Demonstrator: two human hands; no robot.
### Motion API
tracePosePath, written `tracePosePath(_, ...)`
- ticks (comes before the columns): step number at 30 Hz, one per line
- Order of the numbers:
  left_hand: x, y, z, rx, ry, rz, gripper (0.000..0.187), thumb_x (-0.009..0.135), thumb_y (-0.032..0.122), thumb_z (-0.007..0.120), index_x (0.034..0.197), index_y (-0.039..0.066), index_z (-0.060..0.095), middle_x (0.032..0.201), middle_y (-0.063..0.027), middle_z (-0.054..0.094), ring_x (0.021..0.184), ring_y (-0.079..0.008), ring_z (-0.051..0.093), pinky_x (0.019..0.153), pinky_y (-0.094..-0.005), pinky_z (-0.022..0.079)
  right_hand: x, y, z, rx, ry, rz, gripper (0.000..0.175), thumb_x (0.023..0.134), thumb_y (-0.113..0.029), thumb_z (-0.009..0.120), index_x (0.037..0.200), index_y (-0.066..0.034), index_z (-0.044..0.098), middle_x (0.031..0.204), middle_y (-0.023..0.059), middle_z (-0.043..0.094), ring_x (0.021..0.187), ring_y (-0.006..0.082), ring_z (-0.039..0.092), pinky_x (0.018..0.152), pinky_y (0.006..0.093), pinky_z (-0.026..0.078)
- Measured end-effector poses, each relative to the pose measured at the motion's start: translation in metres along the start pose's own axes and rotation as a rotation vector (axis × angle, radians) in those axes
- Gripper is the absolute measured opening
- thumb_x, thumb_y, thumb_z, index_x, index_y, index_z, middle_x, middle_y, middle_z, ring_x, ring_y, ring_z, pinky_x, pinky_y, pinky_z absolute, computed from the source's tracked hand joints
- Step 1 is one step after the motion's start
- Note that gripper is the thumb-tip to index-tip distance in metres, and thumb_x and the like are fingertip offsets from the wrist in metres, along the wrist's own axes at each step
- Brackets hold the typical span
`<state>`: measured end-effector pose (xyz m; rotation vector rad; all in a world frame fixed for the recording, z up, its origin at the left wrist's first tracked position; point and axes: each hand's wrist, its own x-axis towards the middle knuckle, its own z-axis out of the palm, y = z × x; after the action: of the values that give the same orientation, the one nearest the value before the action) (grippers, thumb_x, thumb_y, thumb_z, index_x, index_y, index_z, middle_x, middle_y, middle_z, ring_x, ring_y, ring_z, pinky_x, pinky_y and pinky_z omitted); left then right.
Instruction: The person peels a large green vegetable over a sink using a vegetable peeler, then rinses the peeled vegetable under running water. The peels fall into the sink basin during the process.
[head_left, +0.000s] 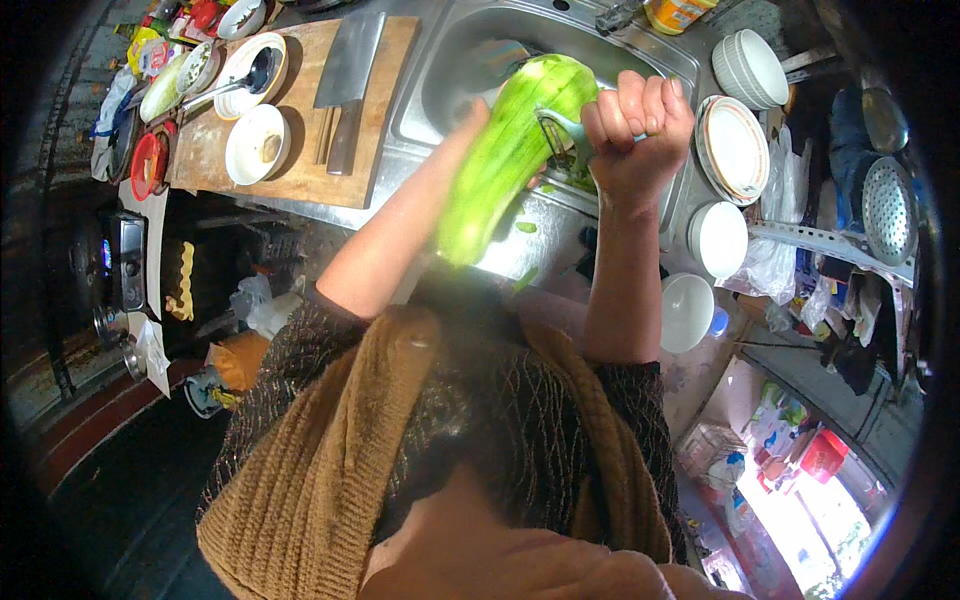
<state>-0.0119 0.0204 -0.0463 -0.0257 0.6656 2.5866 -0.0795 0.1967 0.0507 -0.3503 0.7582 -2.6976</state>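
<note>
A long pale-green gourd (517, 150), its skin partly pared away, is held slantwise over the front of the steel sink (450, 45). My left hand (474, 121) supports it from behind and below, most of its fingers hidden by the gourd. In my right hand (637, 112) is a vegetable peeler (556, 120) with a light blue handle, its blade close against the gourd's right side. Whether the blade touches the skin I cannot tell. Green peelings (577, 176) lie in the sink below, and a few strips (526, 226) rest on the steel rim nearer me.
On the left, a wooden cutting board (315, 60) carries a cleaver (351, 60), chopsticks (325, 135), a white bowl (257, 144) and a bowl with a ladle (259, 71). Stacked plates (733, 146) and white bowls (718, 238) line the right side. A skimmer (889, 210) sits farther right.
</note>
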Motion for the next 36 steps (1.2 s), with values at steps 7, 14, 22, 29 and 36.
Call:
tracePosePath(7,0.012,0.008,0.034,0.053,0.262,0.05,0.075,0.096,0.067,0.03,0.138,0.007,0.046,0.114,-0.0174,0.062,0.091,-0.0302,0.064,0.072,-0.0391,0.056,-0.02,0.019,0.019,0.013,-0.022,0.074,0.041,0.1,-0.03,0.037,0.062,-0.0168,0.034,0.056,-0.004,0.028,0.041,0.0097,0.022,0.039,0.0285,0.02)
tracePosePath(14,0.003,0.011,0.015,0.126,0.278,-0.128,0.077,0.093,0.071,0.035,0.14,0.011,0.044,0.116,-0.0141,0.062,0.082,-0.031,0.067,0.063,-0.043,0.058,0.028,-0.003,-0.021,-0.185,-0.082,-0.111,0.038,0.098,-0.028,0.042,0.063,-0.0162,0.033,0.054,-0.0027,0.03,0.041,0.0096,0.021,0.041,0.0281,0.018)
tracePosePath(22,0.008,0.017,0.03,0.05,0.213,-0.068,0.058,0.101,0.055,0.034,0.135,0.011,0.051,0.111,-0.0117,0.064,0.086,-0.0253,0.065,0.069,-0.039,0.057,0.01,-0.009,-0.008,-0.083,-0.027,-0.112,0.04,0.098,-0.03,0.041,0.061,-0.0172,0.033,0.055,-0.0035,0.031,0.042,0.0089,0.021,0.04,0.0272,0.02)
tracePosePath(29,0.007,0.012,0.025,0.16,0.317,-0.005,0.048,0.103,0.04,0.041,0.135,0.006,0.052,0.121,-0.0112,0.063,0.1,-0.0209,0.067,0.082,-0.0339,0.058,0.04,-0.01,-0.03,-0.472,0.029,-0.324,0.038,0.097,-0.027,0.041,0.061,-0.0177,0.032,0.055,-0.003,0.03,0.043,0.0095,0.022,0.04,0.0263,0.018)
tracePosePath(36,0.01,0.019,-0.006,0.068,0.126,0.003,0.055,0.098,0.042,0.052,0.14,0.005,0.046,0.125,-0.0114,0.061,0.106,-0.0197,0.064,0.086,-0.0344,0.056,0.026,-0.04,-0.025,-0.225,0.102,-0.32,0.038,0.097,-0.032,0.04,0.063,-0.0166,0.031,0.056,-0.0011,0.033,0.041,0.0107,0.022,0.041,0.0288,0.017)
